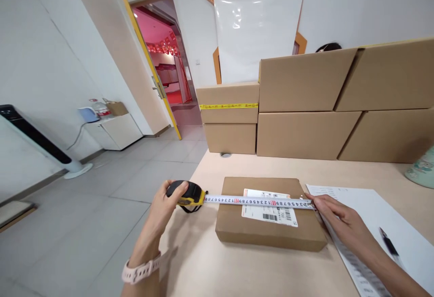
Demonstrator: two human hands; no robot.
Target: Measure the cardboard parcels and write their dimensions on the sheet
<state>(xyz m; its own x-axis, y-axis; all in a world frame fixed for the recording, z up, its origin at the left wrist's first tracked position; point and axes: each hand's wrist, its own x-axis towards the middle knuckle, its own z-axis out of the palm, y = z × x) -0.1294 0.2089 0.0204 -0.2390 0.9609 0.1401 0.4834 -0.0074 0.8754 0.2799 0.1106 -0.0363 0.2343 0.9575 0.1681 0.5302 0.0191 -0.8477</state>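
My left hand [169, 200] is wrapped round a black and yellow tape measure [195, 194], left of a brown cardboard box [264, 237]. The white blade [225, 200] runs out to the right, across the top of the box and over its white shipping label [271, 220]. At the box's right edge, the fingers of my right hand [339, 215] pinch the blade's end. The box lies flat on the light wooden table [203, 265]. A pink watch band circles my left wrist.
Printed paper sheets [366, 202] and a black pen [389, 242] lie right of the box. Stacked cartons [305, 134] line the table's back, with the top of a person's head behind them. A green patterned container [422, 170] stands far right. The floor drops away left.
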